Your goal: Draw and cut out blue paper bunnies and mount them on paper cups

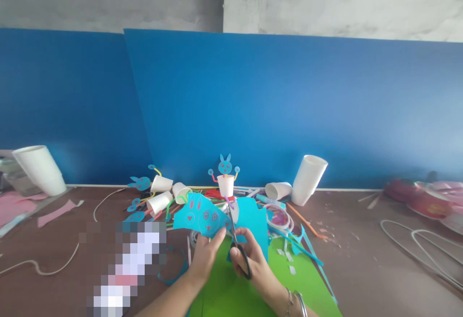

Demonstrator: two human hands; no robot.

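Note:
My left hand [207,254] pinches the lower edge of a blue paper sheet [197,213] that has a rabbit face, ears and small circles drawn on it in red and pink. In my right hand [255,259] is a pair of scissors [247,265] with black handles, its blades pointing up at the right edge of the drawn sheet. Whether the blades are cutting into the paper I cannot tell. Another blue sheet [252,215] lies behind my right hand. Under both hands lies a green board [289,283].
A finished paper-cup rabbit [225,184] stands at the back. Several similar cup figures [159,203] lie to its left. Stacked white cups [309,179] stand at right, more cups [39,170] at left. Tape rolls [280,218], pipe cleaners [307,220], paper scraps and a white cable [415,240] surround the board.

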